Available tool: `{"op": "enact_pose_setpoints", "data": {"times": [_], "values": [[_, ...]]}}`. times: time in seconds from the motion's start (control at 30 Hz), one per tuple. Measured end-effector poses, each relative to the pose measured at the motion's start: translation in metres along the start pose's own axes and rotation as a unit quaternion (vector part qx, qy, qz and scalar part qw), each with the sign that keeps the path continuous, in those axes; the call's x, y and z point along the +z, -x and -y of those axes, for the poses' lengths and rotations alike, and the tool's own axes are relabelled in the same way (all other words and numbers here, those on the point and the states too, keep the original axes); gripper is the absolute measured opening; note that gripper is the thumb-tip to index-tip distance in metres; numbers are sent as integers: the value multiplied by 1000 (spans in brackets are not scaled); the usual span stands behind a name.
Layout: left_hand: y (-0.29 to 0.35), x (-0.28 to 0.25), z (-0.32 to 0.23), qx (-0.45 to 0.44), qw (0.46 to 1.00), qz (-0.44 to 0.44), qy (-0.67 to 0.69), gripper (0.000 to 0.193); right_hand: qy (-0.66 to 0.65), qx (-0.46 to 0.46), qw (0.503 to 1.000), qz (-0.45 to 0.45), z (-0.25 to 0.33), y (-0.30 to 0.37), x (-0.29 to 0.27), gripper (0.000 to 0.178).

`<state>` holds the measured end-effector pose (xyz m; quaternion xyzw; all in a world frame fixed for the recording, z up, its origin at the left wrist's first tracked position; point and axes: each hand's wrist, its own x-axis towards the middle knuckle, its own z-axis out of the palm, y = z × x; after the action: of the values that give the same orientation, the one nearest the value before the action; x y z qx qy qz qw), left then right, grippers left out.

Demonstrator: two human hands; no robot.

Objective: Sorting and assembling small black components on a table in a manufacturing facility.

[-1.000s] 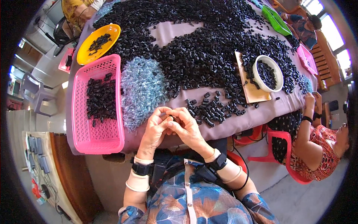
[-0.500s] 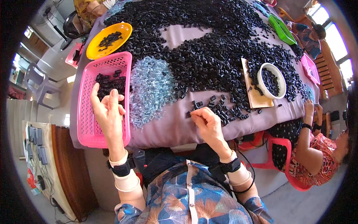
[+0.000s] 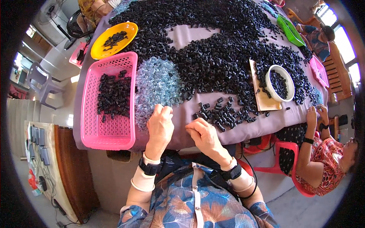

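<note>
My left hand is at the near edge of a heap of small clear, bluish pieces, its fingers curled down and closed; whatever they pinch is hidden. To its right, my right hand hovers over the cloth at the table's near edge, thumb and fingertips pressed together. I cannot make out what is between them. Beyond it lies a loose group of short black tube-like pieces. On the left stands a pink perforated basket with many black pieces in it.
A large spread of black pieces covers much of the cloth-covered table. A yellow plate stands back left; at right a white bowl rests by a tan board. A person sits at the right; others are farther off.
My left hand has left the pink basket, moved right to the clear pieces and closed. My right hand has drawn back from the loose black pieces, toward me, still pinched.
</note>
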<state>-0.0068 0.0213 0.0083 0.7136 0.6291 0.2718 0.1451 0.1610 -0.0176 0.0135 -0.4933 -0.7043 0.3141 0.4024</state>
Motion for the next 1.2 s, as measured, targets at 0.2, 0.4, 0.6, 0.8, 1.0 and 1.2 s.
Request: {"op": "enact_pose_setpoints", "data": {"times": [0.2,0.4,0.6,0.8,1.0,1.2], "values": [[4,3,-2,34,999,-20,-26,7,-14,-5,1000,16,5,-2,5,8],[0,0,-4,58,998,17,-27,10,-35,3,999,10,3,0,5,9],[-2,6,-6,72,981,-67,169,13,-59,39,997,-30,6,-3,6,15],[4,19,-30,-221,783,103,573,10,-92,34,990,-105,0,-5,7,24],[-2,21,-41,-234,776,131,571,7,8,-17,992,-128,-3,-6,-9,17],[-19,24,-51,-215,797,168,539,8,30,-11,990,-140,-10,-6,-20,14]]}}
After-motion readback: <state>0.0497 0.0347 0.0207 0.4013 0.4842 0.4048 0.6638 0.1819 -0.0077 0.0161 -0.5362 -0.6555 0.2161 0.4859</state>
